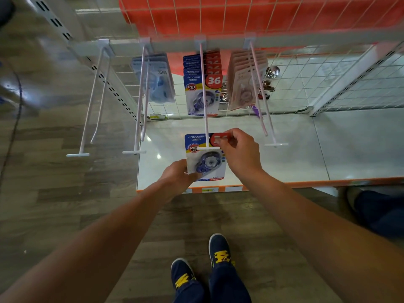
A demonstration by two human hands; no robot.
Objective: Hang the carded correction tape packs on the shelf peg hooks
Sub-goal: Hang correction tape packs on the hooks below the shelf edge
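Note:
A blue, red and white carded correction tape pack [204, 158] is held at the front tip of the middle peg hook [205, 119]. My left hand [178, 176] grips its lower left corner. My right hand [239, 149] pinches its upper right corner by the red "36" patch. The hook's crossbar lies across the card's face. Further back on the same hook hang several matching packs [202, 84].
Pale blue packs [155, 77] hang on the hook to the left, pink packs [244, 82] on the hook to the right. An empty hook [91, 110] juts out far left. Below lies the white shelf [284, 154] with an orange front edge. Another person's leg [380, 213] is at right.

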